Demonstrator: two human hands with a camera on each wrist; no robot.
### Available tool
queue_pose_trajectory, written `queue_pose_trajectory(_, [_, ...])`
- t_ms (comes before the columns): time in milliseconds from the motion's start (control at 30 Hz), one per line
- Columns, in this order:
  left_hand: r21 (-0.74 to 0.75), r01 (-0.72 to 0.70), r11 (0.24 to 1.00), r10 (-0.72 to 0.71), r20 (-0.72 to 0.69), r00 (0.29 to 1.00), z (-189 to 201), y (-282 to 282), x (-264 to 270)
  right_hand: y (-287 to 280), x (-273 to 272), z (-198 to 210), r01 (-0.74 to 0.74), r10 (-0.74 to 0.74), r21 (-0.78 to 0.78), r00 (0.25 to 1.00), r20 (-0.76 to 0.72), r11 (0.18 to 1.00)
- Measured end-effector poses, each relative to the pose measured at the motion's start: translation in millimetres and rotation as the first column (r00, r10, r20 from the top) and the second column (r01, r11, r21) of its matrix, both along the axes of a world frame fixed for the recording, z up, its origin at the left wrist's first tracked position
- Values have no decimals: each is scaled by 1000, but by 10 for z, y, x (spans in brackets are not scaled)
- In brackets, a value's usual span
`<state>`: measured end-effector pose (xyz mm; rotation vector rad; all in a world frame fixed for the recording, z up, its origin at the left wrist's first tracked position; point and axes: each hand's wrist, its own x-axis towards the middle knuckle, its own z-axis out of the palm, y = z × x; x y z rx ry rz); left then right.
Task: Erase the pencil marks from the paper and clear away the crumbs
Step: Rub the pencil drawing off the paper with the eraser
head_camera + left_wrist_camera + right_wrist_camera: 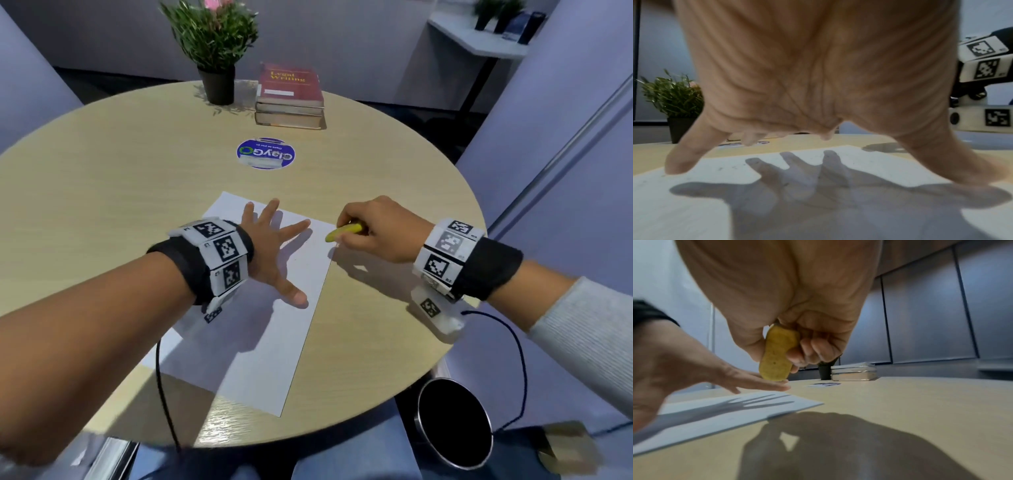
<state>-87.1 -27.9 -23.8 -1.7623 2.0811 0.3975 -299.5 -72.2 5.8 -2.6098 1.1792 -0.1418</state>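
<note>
White paper (274, 329) flat near table's (102, 178) front edge, faint specks on it; yellow eraser (344, 232) raised over its far-right corner.

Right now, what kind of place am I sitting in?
Probably an office or study nook. You're at a round wooden table holding a potted plant and a stack of books topped by "Legal Writing", with partition panels around it.

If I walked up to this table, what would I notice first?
Probably the two hands in the middle of the round table. The left hand is spread with its fingers straight over the white paper, and the right hand holds a yellow eraser just above the paper's far right corner. Behind them stand a potted plant and a stack of books.
</note>
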Motion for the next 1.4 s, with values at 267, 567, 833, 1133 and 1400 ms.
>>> queue_pose_trajectory(267, [76, -32, 997, 33, -19, 999, 15, 90, -54, 173, 126, -189, -92, 98, 50, 987, -131, 994])
queue_pose_trajectory(567, [105, -45, 993, 45, -3, 999, 59, 79, -95, 241, 191, -138, -140, 154, 97, 975, -160, 985])
queue_pose_trajectory(833, [74, -67, 995, 69, -23, 997, 98, 21, -124, 42, 109, 32, -1, -2, 60, 999, 43, 998])
queue_pose_trajectory(1133, [37, -74, 997, 73, 38, 997, 80, 114, 95, 54, 133, -192, -78, 74, -15, 977, -202, 997])
queue_pose_trajectory(1400, [39, -90, 995, 91, -4, 996, 49, -67, 60, -111, 210, -133, -69, 6, -172, 940, -342, 983])
